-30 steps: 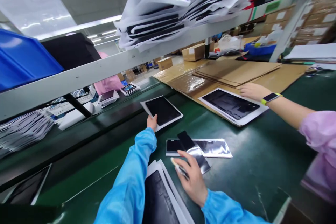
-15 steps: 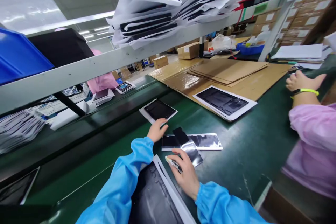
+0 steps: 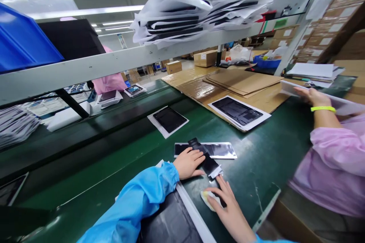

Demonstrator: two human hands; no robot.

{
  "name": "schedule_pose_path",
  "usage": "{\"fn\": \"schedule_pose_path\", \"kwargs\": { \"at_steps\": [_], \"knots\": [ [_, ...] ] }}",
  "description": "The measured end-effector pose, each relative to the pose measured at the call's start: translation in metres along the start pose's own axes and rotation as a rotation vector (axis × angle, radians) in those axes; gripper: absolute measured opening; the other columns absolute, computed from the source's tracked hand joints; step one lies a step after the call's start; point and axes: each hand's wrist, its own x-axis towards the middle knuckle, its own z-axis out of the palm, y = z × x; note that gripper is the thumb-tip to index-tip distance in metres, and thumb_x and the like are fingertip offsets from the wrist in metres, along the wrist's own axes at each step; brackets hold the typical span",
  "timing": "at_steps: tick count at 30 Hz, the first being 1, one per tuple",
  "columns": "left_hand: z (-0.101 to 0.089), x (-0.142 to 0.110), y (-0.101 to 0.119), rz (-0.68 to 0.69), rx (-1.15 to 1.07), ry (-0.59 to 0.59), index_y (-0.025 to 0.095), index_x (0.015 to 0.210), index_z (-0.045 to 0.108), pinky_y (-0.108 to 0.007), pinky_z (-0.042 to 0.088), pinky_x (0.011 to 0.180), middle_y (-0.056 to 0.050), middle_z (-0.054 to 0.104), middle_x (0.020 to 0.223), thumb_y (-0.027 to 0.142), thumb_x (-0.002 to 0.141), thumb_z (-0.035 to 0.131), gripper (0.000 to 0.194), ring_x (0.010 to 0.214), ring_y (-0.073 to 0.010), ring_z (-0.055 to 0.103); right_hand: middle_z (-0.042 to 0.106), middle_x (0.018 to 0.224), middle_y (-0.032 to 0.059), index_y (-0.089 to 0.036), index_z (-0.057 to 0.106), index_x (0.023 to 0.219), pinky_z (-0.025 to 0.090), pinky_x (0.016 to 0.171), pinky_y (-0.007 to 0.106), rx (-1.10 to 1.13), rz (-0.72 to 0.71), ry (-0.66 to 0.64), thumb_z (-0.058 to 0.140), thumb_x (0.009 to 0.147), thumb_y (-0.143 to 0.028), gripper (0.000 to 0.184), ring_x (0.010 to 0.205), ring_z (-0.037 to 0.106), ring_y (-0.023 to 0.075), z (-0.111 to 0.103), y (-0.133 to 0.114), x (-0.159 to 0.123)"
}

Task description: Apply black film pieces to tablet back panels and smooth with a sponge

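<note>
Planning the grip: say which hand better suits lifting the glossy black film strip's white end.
Right hand, probably: its fingertips are at the white end; the left hand lies farther along.

We are looking forward and down from the head, seeing the left hand (image 3: 187, 163) and right hand (image 3: 230, 209) near us, the green table (image 3: 265, 152) past them, and boxes (image 3: 327, 30) far right.

Right of the black strip (image 3: 210, 164), the table (image 3: 253, 155) gives passage, with a co-worker's sleeve (image 3: 332, 150) barring farther right and a shelf beam (image 3: 119, 63) the far side.
</note>
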Motion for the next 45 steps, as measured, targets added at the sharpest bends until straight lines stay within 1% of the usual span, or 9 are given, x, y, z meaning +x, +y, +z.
{"fn": "schedule_pose_path", "kwargs": {
  "at_steps": [8,12,15,18,24,29,34,39,45],
  "knots": [
    [-0.017,-0.002,0.029,-0.047,-0.183,0.029,0.013,0.124,0.056,-0.037,0.042,0.096,-0.014,0.065,0.12,0.043,0.088,0.058,0.046,0.107,-0.0242,0.062,0.067,0.101,0.0075,-0.024,0.074,0.092,0.042,0.096,0.046,0.007,-0.063,-0.367,0.052,0.082,-0.05,0.036,0.102,0.056,0.032,-0.023,-0.028,0.033],
    [-0.025,-0.005,0.04,-0.227,-0.326,0.1,0.017,0.115,0.063,-0.036,0.044,0.093,-0.009,0.07,0.108,0.02,0.082,0.057,0.033,0.096,-0.0218,0.066,0.061,0.12,0.009,-0.023,0.075,0.09,0.031,0.107,0.05,-0.027,-0.123,-0.427,0.054,0.081,-0.049,0.034,0.119,0.048,0.0337,-0.026,-0.027,0.04],
    [-0.029,-0.009,0.046,-0.458,-0.56,0.222,0.019,0.099,0.07,-0.028,0.049,0.083,-0.003,0.073,0.096,0.018,0.085,0.05,0.024,0.087,-0.0177,0.067,0.044,0.141,0.0099,-0.022,0.075,0.09,0.013,0.113,0.054,-0.079,-0.112,-0.423,0.056,0.08,-0.054,0.039,0.135,0.029,0.0347,-0.035,-0.018,0.043],
    [-0.041,-0.02,0.048,-0.583,-0.709,0.381,0.016,0.081,0.071,-0.023,0.051,0.074,-0.002,0.073,0.083,0.02,0.09,0.045,0.027,0.077,-0.0154,0.067,0.044,0.141,0.0119,-0.021,0.074,0.091,0.013,0.113,0.056,-0.109,-0.08,-0.445,0.054,0.079,-0.057,0.043,0.135,0.029,0.0351,-0.057,-0.011,0.048],
    [-0.077,-0.083,0.051,-0.378,-0.404,0.625,0.021,0.12,0.062,-0.027,0.054,0.085,-0.007,0.07,0.11,0.017,0.095,0.043,0.031,0.098,-0.017,0.067,0.057,0.127,0.0125,-0.023,0.076,0.081,0.02,0.112,0.056,-0.042,0.019,-0.376,0.064,0.07,-0.063,0.043,0.125,0.043,0.0415,-0.102,-0.019,0.055],
    [-0.083,-0.129,0.068,-0.255,0.224,0.59,0.015,0.124,0.057,-0.036,0.055,0.087,-0.012,0.068,0.113,0.01,0.093,0.045,0.034,0.105,-0.0222,0.064,0.048,0.138,0.0109,-0.023,0.073,0.103,0.042,0.099,0.046,0.706,0.268,-0.603,0.067,0.074,-0.055,0.043,0.124,0.046,0.0356,-0.066,-0.064,0.038],
    [-0.082,-0.15,0.091,-0.318,0.382,0.47,0.011,0.118,0.06,-0.033,0.055,0.082,-0.012,0.068,0.115,0.01,0.095,0.042,0.03,0.106,-0.0231,0.063,0.069,0.095,0.0115,-0.014,0.07,0.093,0.049,0.088,0.04,0.774,0.353,-0.895,0.071,0.068,-0.055,0.048,0.095,0.062,0.0316,-0.01,-0.106,0.036],
    [-0.096,-0.172,0.098,-0.522,0.211,0.414,0.012,0.129,0.052,-0.034,0.053,0.089,-0.014,0.062,0.123,0.012,0.095,0.039,0.037,0.113,-0.0228,0.059,0.068,0.09,0.0054,-0.021,0.07,0.088,0.048,0.078,0.034,0.297,-0.114,-0.921,0.058,0.08,-0.04,0.024,0.085,0.062,0.0257,-0.005,-0.128,0.056],
    [-0.105,-0.168,0.099,-0.605,0.064,0.456,0.016,0.11,0.062,-0.025,0.055,0.067,-0.006,0.07,0.091,0.029,0.097,0.046,0.025,0.076,-0.0154,0.067,0.064,0.086,0.006,-0.019,0.067,0.088,0.048,0.067,0.029,-0.364,-0.642,-0.861,0.044,0.075,-0.009,0.028,0.074,0.062,0.022,0.003,-0.153,0.049]
  ]
}}
